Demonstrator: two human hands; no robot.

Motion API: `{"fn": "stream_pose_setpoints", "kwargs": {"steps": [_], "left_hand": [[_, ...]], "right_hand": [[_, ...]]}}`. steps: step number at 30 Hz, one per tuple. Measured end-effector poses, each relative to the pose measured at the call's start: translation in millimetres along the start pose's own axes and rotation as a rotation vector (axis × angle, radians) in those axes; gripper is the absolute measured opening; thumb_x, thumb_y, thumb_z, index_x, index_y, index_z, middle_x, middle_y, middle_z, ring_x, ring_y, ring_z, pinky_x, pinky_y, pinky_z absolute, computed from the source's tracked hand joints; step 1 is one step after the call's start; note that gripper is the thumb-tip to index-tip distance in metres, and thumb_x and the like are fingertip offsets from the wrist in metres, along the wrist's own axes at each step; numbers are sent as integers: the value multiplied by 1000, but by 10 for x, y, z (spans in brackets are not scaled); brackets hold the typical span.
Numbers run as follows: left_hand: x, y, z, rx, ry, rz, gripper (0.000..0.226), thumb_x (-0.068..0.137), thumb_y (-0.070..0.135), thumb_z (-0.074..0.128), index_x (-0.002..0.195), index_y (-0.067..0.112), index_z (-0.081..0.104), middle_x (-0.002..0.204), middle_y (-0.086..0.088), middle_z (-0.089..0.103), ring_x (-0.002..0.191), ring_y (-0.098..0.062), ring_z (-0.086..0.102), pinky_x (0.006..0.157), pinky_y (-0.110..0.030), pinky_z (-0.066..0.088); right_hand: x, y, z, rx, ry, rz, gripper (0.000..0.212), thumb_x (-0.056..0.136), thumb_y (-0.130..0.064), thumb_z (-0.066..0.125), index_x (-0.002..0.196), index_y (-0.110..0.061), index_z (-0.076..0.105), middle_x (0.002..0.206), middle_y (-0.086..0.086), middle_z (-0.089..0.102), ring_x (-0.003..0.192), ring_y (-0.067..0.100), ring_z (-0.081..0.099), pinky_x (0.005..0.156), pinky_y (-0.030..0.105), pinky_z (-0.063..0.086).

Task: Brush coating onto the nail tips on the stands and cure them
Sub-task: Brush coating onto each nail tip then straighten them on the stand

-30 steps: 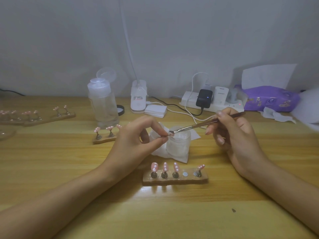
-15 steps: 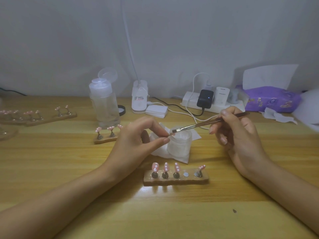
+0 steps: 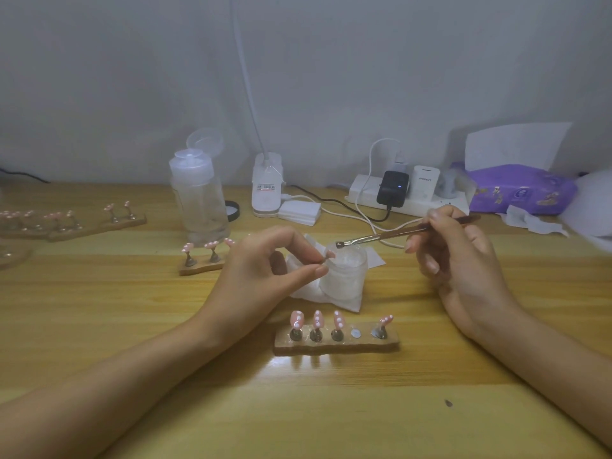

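Two hands: both are in my view over the wooden table (image 3: 99, 326), with the forearms coming in from the lower corners.
Left hand (image 3: 265, 270): thumb and forefinger pinch a single nail tip (image 3: 330, 255), holding it right at the rim of the jar; the other fingers are curled under.
Right hand (image 3: 457, 260): fingers are curled round the brush (image 3: 397, 232), which is gripped like a pen.
Bristles: they point left, just above the pinched nail tip and over the jar mouth; I cannot tell whether they touch it.
Jar (image 3: 346, 276): frosted white and open-topped, standing on a folded wipe (image 3: 334, 301).
Near stand (image 3: 336, 344): it sits in front of the jar and carries four pink dotted tips on pegs, with one bare round spot (image 3: 356, 333) second from the right.
Small stand (image 3: 198, 268): it sits beside my left hand and carries pink tips.
Far stands (image 3: 96, 225): these are at the left edge, well apart from the work.
Back row: bottle (image 3: 198, 200), lamp base (image 3: 266, 187), power strip (image 3: 364, 195), purple tissue pack (image 3: 520, 190).
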State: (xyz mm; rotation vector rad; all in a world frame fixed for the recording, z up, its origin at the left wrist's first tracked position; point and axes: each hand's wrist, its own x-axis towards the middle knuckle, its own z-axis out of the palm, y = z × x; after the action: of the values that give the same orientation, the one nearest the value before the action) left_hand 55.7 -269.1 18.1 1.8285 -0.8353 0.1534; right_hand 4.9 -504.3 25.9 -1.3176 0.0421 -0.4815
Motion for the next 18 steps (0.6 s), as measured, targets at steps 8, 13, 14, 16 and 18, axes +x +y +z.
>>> {"fn": "stream_pose_setpoints", "kwargs": {"steps": [8, 13, 14, 16, 18], "left_hand": [[3, 10, 0, -30, -7, -7, 13, 79, 27, 77, 82, 16, 72, 77, 12, 70, 47, -4, 44, 48, -15, 38], [8, 3, -4, -44, 1, -39, 10, 79, 23, 79, 81, 16, 72, 81, 7, 72, 45, -3, 42, 47, -16, 37], [6, 2, -4, -44, 1, -44, 9, 80, 22, 79, 81, 16, 73, 81, 7, 72, 45, -3, 42, 47, -17, 38], [3, 9, -3, -42, -3, -45, 8, 80, 22, 79, 82, 17, 73, 83, 6, 73, 46, -3, 44, 47, -18, 40], [1, 15, -2, -43, 0, -49, 9, 79, 22, 80, 82, 17, 73, 84, 5, 73, 46, -3, 43, 47, -20, 40]], "right_hand": [[2, 3, 10, -12, -2, 7, 38, 101, -18, 49, 66, -26, 57, 61, 7, 66, 38, 8, 37, 39, 15, 30], [-9, -2, 35, -58, -39, 5, 42, 101, -18, 48, 63, -29, 59, 61, 6, 66, 39, 8, 38, 39, 16, 29], [-4, -3, 34, -49, -16, 10, 41, 101, -17, 47, 63, -28, 58, 60, 6, 66, 39, 8, 37, 39, 16, 29], [2, -6, 19, -9, 2, 1, 35, 101, -17, 47, 68, -25, 54, 60, 6, 66, 38, 9, 36, 39, 16, 30], [-1, -7, 18, -21, -35, -19, 28, 102, -18, 47, 74, -22, 52, 62, 6, 67, 39, 9, 37, 40, 16, 30]]}}
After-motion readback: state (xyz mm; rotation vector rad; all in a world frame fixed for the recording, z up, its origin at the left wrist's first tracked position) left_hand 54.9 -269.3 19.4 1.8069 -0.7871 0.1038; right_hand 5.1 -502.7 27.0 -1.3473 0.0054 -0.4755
